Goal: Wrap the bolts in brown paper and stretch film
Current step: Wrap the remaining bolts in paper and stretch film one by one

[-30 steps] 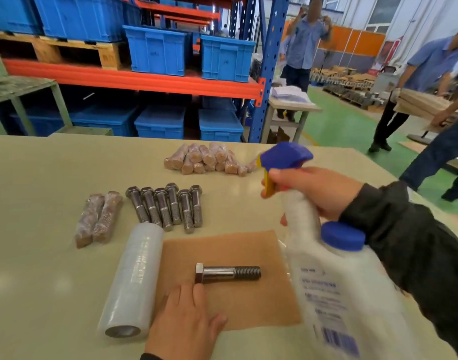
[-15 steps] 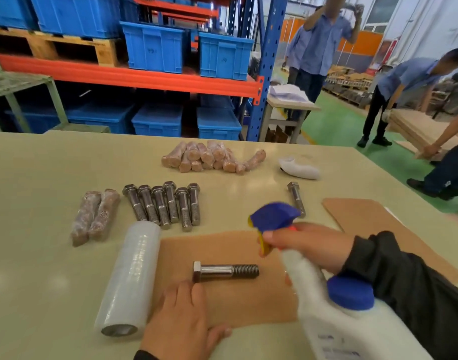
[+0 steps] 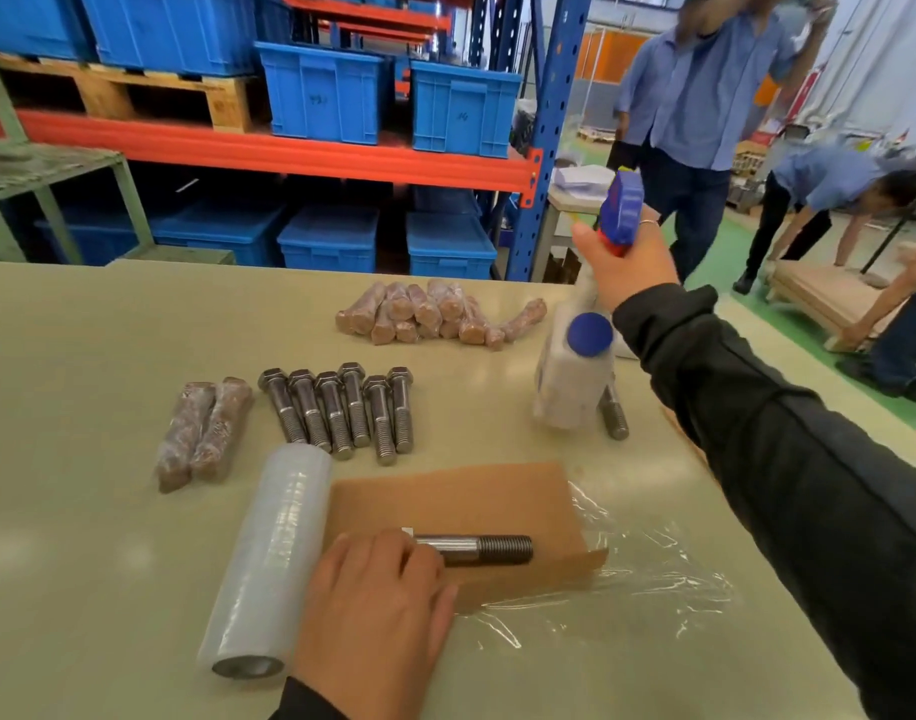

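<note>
— Six bare bolts (image 3: 341, 410) lie in a row mid-table. And the one being wrapped?
— That bolt (image 3: 479, 549) lies on the brown paper (image 3: 461, 498), over loose stretch film (image 3: 643, 579); the film roll (image 3: 268, 558) is just left.
— Hands?
— Left hand (image 3: 375, 600) rests on the bolt's head, fingers curled over it. Right hand (image 3: 624, 262) grips a spray bottle (image 3: 575, 376) beyond the paper.

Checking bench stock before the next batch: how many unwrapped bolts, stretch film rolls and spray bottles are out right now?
Unwrapped bolts: 8
Stretch film roll: 1
Spray bottle: 1
Total: 10
</note>
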